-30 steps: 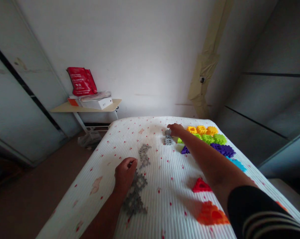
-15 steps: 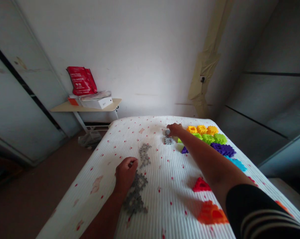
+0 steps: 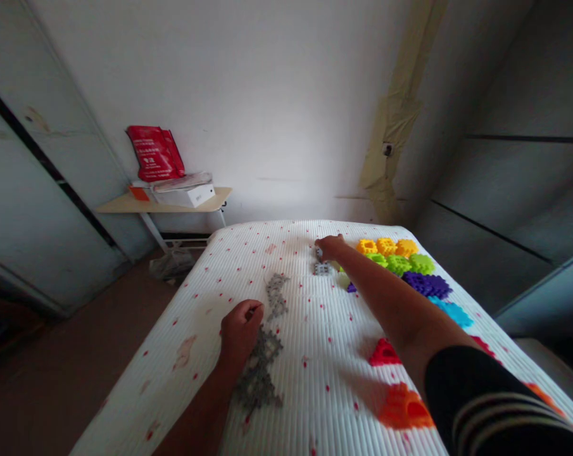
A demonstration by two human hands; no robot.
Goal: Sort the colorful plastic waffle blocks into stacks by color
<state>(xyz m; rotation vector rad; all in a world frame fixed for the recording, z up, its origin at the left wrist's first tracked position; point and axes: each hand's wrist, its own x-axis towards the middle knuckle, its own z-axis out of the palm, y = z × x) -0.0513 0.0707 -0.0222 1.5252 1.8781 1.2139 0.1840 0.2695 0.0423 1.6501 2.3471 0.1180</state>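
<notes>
My left hand rests on the quilt with its fingers curled closed, and no object shows in it. Right beside it lie dark grey interlocking pieces, partly hidden by my hand and forearm. Beyond them is a patch of lighter grey interlocking pieces. My right hand reaches to the far part of the bed, its fingers closed on a small grey interlocking block mostly hidden under it. Just in front of that block sits another grey interlocking block.
Right of my right hand stand rows of yellow, green, purple and blue blocks. A red triangular block and an orange block lie nearer. A small table holds a red bag.
My right hand has shifted slightly to the left over the grey block. My left hand has not moved.
</notes>
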